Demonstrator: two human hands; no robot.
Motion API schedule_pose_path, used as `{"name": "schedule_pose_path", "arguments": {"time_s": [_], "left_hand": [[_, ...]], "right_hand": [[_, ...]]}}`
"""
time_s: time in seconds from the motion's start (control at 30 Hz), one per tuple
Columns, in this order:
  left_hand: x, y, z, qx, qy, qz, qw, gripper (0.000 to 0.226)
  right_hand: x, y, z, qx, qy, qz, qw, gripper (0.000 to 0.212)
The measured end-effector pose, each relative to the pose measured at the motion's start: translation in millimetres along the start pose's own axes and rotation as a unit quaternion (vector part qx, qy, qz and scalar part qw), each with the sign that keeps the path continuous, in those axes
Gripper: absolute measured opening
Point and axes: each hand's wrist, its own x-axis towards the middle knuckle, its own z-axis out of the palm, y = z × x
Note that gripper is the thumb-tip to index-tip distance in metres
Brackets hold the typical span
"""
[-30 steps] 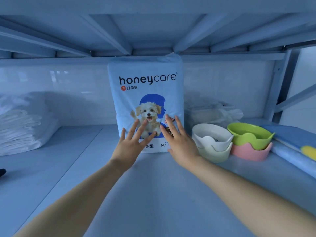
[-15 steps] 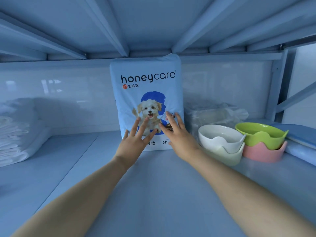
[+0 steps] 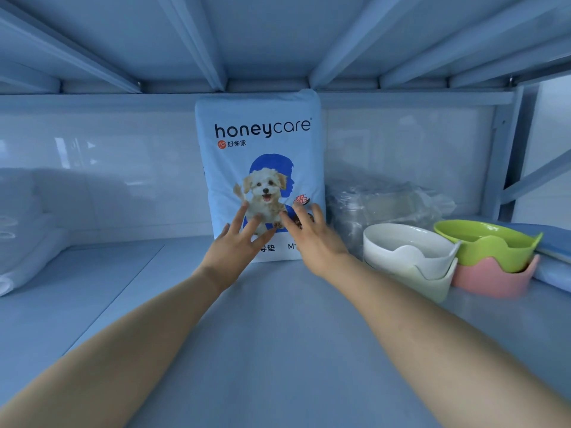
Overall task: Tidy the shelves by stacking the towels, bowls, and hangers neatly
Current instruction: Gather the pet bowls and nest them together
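Both arms stretched fwd; left grip (image 3: 230,253) & right grip (image 3: 315,242) flat, fingers straight & spread.

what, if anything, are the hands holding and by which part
Nothing is gripped: left hand and right hand lie flat, fingers straight, on the lower front of the upright light blue honeycare pack.

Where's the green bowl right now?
Head view: the green bowl sits far right on the shelf, nested in a pink bowl, beside the white bowl.

You face a household storage rack (image 3: 506,156): a metal shelf (image 3: 278,350) under braced beams (image 3: 197,41), a tiled wall (image 3: 123,168) behind, stocked with a honeycare pet-pad pack (image 3: 262,131), stacked bowls (image 3: 485,245) and folded towels (image 3: 24,227).
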Motion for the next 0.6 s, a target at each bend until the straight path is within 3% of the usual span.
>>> {"name": "schedule_pose_path", "arguments": {"time_s": [0.33,0.6], "left_hand": [[25.5,-7.7,35.6,-0.001,-0.060,0.024,0.998,0.079],[34.7,-14.1,53.0,0.045,-0.079,0.048,0.995,0.086]], "right_hand": [[18.7,2.2,24.9,0.106,-0.086,0.039,0.990,0.088],[24.4,2.5,34.5,0.139,-0.141,0.051,0.979,0.085]]}}
